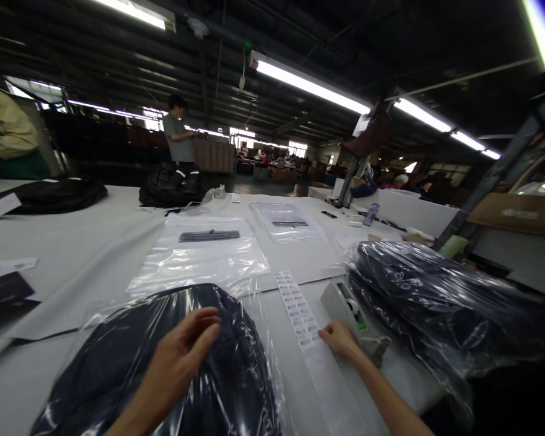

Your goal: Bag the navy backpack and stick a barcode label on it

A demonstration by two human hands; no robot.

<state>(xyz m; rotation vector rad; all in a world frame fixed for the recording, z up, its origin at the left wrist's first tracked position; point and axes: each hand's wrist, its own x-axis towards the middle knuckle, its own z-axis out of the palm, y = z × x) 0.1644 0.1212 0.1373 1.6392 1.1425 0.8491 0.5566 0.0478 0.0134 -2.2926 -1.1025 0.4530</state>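
A dark item in a clear plastic bag (131, 357) lies in front of me. Over its upper part is my left hand (184, 348), fingers apart and holding nothing. My right hand (338, 339) pinches at the right edge of a long label strip (297, 306), whose near half is bare backing. Just beyond that hand stands a grey tape dispenser (340, 300) with a green part. Whether a label is between the right fingertips is too small to tell.
More bagged dark items (418, 297) are piled at the right. Flat clear bags (209, 257) lie ahead. Black bundles (49, 194) and dark cards (6, 287) are at the left. A person (178, 136) stands across the table; a sleeve (11, 121) shows far left.
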